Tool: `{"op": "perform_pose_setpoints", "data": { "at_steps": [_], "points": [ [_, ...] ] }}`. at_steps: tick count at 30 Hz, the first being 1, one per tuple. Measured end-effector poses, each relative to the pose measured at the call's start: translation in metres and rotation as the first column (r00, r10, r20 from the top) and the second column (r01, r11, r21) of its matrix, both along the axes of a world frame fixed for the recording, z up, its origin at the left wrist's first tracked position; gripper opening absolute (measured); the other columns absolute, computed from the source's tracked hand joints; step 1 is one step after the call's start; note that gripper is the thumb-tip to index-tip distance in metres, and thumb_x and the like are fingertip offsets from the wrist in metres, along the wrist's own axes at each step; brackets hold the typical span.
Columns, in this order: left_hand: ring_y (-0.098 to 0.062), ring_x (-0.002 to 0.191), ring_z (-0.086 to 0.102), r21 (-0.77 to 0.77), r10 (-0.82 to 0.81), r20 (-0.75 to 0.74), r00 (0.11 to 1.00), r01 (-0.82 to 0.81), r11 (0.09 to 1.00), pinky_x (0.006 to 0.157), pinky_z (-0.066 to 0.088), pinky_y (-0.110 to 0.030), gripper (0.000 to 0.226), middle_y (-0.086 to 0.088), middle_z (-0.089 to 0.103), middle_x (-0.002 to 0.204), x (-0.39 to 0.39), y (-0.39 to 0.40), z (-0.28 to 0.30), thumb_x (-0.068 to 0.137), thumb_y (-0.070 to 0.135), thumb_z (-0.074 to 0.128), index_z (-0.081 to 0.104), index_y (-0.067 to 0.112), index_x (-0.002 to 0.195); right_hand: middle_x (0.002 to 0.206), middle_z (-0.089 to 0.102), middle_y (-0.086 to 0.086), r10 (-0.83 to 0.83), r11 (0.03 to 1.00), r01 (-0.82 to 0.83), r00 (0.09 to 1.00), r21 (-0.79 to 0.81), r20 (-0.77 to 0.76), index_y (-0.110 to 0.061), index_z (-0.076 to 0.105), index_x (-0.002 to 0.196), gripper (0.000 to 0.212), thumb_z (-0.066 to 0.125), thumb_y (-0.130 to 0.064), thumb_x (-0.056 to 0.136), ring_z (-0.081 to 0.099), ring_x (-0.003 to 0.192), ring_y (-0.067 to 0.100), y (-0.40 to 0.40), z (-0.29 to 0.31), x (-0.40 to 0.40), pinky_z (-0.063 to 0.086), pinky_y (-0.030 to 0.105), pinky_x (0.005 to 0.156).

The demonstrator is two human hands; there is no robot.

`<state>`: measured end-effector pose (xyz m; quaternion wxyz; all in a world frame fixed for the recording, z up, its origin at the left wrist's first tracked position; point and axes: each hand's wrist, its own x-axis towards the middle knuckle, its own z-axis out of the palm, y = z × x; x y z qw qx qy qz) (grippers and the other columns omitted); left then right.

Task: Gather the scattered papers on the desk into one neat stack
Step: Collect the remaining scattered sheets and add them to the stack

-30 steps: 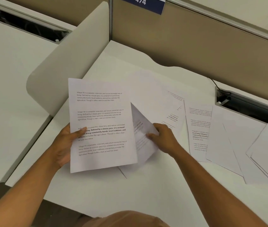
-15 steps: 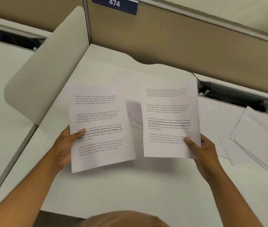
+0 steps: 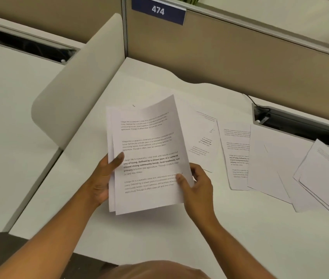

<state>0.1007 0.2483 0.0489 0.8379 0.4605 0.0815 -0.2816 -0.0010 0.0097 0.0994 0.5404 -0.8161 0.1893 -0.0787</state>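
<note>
While both forearms reach in, left hand (image 3: pixel 101 178) and right hand (image 3: pixel 197 184) pinch thin white printed paper stack (image 3: pixel 149 158) above white desk (image 3: pixel 179 228); text reads "Village life"; blue sign (image 3: pixel 158 10) reads "474".

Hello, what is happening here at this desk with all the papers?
A person is collecting printed sheets into one pile. Both hands hold a small stack above the white desk: the left hand grips its left edge and the right hand its lower right corner. The sheets are not yet squared. Several loose papers lie overlapping on the desk to the right, not yet picked up.
</note>
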Motion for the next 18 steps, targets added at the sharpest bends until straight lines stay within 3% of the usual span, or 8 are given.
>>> {"op": "perform_pose_setpoints", "data": {
  "at_steps": [2,4,6,9,11,13,16,18],
  "points": [
    [-0.040,0.129,0.072,0.011,0.054,-0.032,0.998,-0.054,0.998,0.096,0.066,-0.050,0.053,-0.017,0.073,0.146,0.001,-0.001,0.000,0.097,0.014,0.070,0.065,0.016,0.150,0.110,0.069,-0.035,0.008,1.000,-0.008,1.000,0.023,-0.006,-0.047,0.060,0.107,0.025,0.070,-0.026,0.099,0.069,0.102,-0.004,0.001,-0.002,-0.001,0.057,0.019,0.083],
    [-0.041,0.125,0.074,0.020,0.055,-0.052,0.997,-0.054,0.998,0.096,0.066,-0.053,0.050,-0.017,0.074,0.143,0.003,0.001,-0.004,0.101,0.002,0.062,0.066,0.016,0.148,0.113,0.069,-0.030,-0.029,0.998,0.031,0.999,0.053,-0.046,-0.047,0.059,0.112,0.024,0.074,-0.036,0.096,0.069,0.105,0.000,-0.001,-0.004,0.001,0.059,0.021,0.085],
    [-0.041,0.123,0.075,0.030,0.041,-0.062,0.997,-0.039,0.999,0.096,0.065,-0.055,0.050,-0.018,0.074,0.143,0.005,0.003,-0.006,0.101,0.000,0.060,0.066,0.017,0.148,0.128,0.062,-0.026,-0.038,0.996,0.050,0.988,0.075,-0.153,-0.043,0.055,0.130,0.046,0.077,-0.049,0.090,0.065,0.114,0.002,-0.009,-0.005,0.009,0.056,0.027,0.093],
    [-0.045,0.129,0.071,0.054,0.004,-0.074,0.997,0.000,0.999,0.098,0.064,-0.058,0.051,-0.019,0.073,0.144,0.009,0.003,-0.009,0.104,0.001,0.058,0.063,0.017,0.152,0.137,0.068,-0.007,0.107,0.921,0.020,0.947,0.388,-0.303,-0.031,0.049,0.145,0.073,0.085,-0.047,0.084,0.070,0.120,0.016,-0.026,-0.007,0.026,0.057,0.042,0.103],
    [-0.044,0.128,0.072,0.075,-0.015,-0.083,0.996,0.021,0.997,0.097,0.065,-0.057,0.049,-0.018,0.074,0.143,0.012,0.000,-0.010,0.105,0.004,0.059,0.063,0.017,0.152,0.126,0.077,0.003,0.213,0.856,-0.054,0.943,0.514,-0.254,-0.021,0.058,0.139,0.057,0.085,-0.026,0.088,0.076,0.113,0.025,-0.032,-0.007,0.034,0.061,0.047,0.098],
    [-0.042,0.125,0.074,0.121,-0.026,-0.081,0.996,0.036,0.992,0.095,0.066,-0.055,0.047,-0.017,0.076,0.141,0.016,-0.004,-0.012,0.104,0.006,0.062,0.065,0.017,0.150,0.117,0.081,0.003,0.209,0.875,-0.080,0.952,0.477,-0.223,-0.015,0.068,0.128,0.042,0.083,-0.013,0.089,0.079,0.106,0.024,-0.032,-0.007,0.039,0.064,0.045,0.093],
    [-0.039,0.122,0.077,0.188,-0.003,-0.063,0.998,0.014,0.982,0.093,0.067,-0.054,0.047,-0.015,0.077,0.139,0.022,-0.008,-0.017,0.103,0.004,0.065,0.065,0.019,0.148,0.107,0.083,0.001,0.151,0.925,-0.048,0.957,0.377,-0.249,-0.017,0.072,0.119,0.032,0.083,-0.015,0.088,0.080,0.094,0.016,-0.033,-0.014,0.055,0.066,0.038,0.086],
    [-0.038,0.119,0.078,0.199,0.031,-0.061,0.998,-0.018,0.980,0.088,0.069,-0.050,0.047,-0.013,0.079,0.137,0.027,-0.009,-0.019,0.103,0.004,0.064,0.066,0.019,0.147,0.098,0.081,0.006,0.071,0.970,-0.005,0.963,0.245,-0.261,-0.018,0.076,0.107,0.019,0.081,-0.022,0.090,0.077,0.084,0.016,-0.045,-0.024,0.074,0.064,0.042,0.082]
  ]
}}
